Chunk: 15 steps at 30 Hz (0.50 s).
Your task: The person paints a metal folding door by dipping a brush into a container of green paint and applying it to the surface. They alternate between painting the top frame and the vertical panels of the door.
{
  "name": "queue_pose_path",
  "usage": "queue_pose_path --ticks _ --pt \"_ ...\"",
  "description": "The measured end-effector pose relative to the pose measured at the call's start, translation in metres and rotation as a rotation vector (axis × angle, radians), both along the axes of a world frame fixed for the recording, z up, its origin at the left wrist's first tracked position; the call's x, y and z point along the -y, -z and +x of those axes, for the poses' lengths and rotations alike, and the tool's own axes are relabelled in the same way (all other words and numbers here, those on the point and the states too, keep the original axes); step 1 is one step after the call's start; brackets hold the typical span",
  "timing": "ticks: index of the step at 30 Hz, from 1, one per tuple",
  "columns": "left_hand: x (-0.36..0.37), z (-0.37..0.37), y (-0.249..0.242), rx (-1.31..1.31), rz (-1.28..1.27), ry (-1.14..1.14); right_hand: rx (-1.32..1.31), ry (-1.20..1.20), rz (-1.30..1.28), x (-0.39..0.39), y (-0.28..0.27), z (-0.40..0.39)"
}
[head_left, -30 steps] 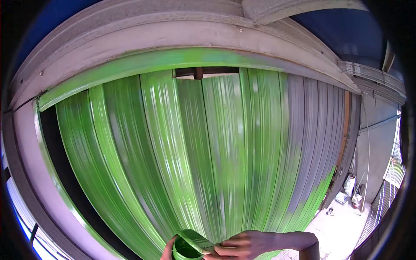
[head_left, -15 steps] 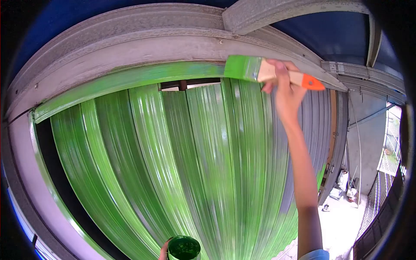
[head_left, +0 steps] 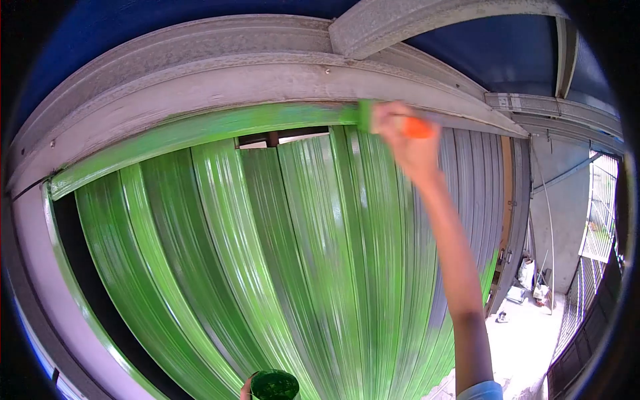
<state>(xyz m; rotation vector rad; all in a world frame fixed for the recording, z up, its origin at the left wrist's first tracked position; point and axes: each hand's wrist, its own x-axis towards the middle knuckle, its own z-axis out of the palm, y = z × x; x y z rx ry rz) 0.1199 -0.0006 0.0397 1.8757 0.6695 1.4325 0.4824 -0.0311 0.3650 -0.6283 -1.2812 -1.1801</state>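
Observation:
My right hand (head_left: pixel 410 143) grips a wide paintbrush (head_left: pixel 418 128) with an orange-tipped handle, blurred by motion. Its green bristles touch the horizontal top rail (head_left: pixel 220 128) of a ribbed metal panel. Green paint covers the rail left of the brush; grey shows to the right. Below, the panel (head_left: pixel 320 247) is mostly streaked green, with bare grey ribs (head_left: pixel 477 180) at the right. At the bottom edge my left hand (head_left: pixel 246 388), only partly visible, is wrapped round a small can of green paint (head_left: pixel 275 385). Most of its fingers are hidden behind the can.
Above the rail runs a pale frame beam (head_left: pixel 267 81), with a curved steel beam (head_left: pixel 427 25) over it. A dark gap (head_left: pixel 127 307) lines the panel's left edge. To the right are a grey wall (head_left: pixel 560 220) and several items on a bright floor (head_left: pixel 520 347).
The brush has turned, its handle now pointing more toward me, and my right hand has shifted left and slightly down. The view has shifted slightly; the can sits a little lower in view.

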Motion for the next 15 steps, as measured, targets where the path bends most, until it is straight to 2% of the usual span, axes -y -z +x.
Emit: queue_pose_path --ticks 1,3,7,10,14,15 --pt "0.0 0.0 0.0 -0.003 -0.002 0.0 0.076 0.082 0.001 -0.009 -0.002 -0.019" --pt "0.003 0.002 -0.001 0.014 -0.018 -0.007 0.192 0.05 0.025 -0.012 -0.005 -0.058" --pt "0.005 0.005 -0.003 0.009 -0.04 -0.003 0.114 -0.352 -0.146 -0.015 -0.007 -0.072" --pt "-0.003 -0.001 0.009 -0.012 -0.044 -0.001 -0.019 -0.402 -0.144 -0.014 -0.005 -0.028" --pt "-0.002 -0.006 0.008 -0.006 -0.009 -0.05 -0.132 -0.232 0.044 0.009 0.0 0.048" --pt "-0.002 -0.007 0.006 0.002 -0.017 -0.049 -0.197 -0.124 0.068 0.018 0.001 0.056"
